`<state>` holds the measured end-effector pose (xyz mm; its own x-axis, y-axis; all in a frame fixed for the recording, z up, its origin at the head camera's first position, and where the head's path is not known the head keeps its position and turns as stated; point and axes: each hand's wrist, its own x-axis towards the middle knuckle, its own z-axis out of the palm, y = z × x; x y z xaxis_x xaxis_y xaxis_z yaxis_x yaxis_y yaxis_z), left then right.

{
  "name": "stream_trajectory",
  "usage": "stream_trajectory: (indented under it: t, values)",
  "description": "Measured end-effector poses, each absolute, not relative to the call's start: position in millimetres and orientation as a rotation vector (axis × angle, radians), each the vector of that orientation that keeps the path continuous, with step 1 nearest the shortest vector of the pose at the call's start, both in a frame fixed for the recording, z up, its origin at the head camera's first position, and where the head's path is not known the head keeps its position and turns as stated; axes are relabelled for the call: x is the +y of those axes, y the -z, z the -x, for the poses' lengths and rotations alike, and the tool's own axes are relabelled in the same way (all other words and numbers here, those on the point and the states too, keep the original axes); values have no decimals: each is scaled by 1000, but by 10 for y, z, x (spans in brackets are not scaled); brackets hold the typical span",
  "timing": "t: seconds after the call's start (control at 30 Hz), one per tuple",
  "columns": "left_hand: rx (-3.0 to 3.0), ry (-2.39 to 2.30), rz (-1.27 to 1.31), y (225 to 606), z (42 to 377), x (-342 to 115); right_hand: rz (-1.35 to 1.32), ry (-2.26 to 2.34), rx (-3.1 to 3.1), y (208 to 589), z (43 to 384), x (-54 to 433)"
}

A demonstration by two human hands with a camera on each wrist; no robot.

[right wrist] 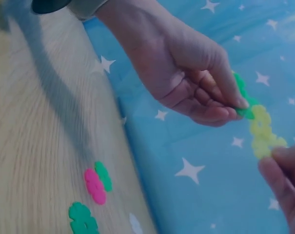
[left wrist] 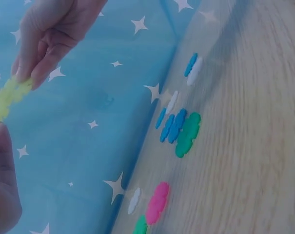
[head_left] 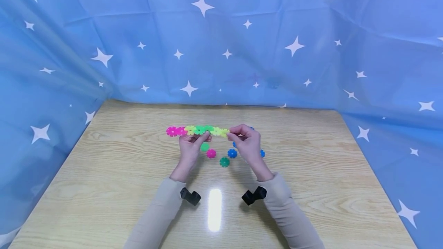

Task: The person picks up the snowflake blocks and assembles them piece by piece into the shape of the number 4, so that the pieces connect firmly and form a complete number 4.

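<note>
Several notched plastic discs are joined flat into a chain (head_left: 200, 130), raised above the table. From its left end it runs pink, yellow, green, then yellow. My left hand (head_left: 189, 151) pinches the chain at its green middle, the thumb lying over a green disc. With thumb and fingertips, my right hand (head_left: 248, 143) pinches the yellow disc (head_left: 224, 132) at the right end. In the right wrist view, the yellow discs (right wrist: 261, 122) span the gap between both hands. The pink discs (head_left: 171, 131) stick out left, beyond the left hand.
Loose discs lie on the wooden table (head_left: 114, 172) under the hands: a pink disc (head_left: 211, 153), a dark green disc (head_left: 224, 162), a light green disc (head_left: 205, 146) and several blue discs (head_left: 232, 153). White discs (left wrist: 172, 102) show in the left wrist view. A starry blue cloth (head_left: 221, 68) hangs behind.
</note>
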<state>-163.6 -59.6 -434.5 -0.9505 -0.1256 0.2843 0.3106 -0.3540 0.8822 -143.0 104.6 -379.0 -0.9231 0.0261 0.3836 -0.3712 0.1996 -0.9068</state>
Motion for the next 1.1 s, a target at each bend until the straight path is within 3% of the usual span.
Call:
stream_trajectory:
  t: [0.77,1.1]
  values:
    - [-1557,2424,166,4388,1559,-598,-571,-1861,-2130,3875,1489,1068]
    - [-1730,2333,268,4328,1609,-698,-532,-1912,-2133,3908,1483,1055]
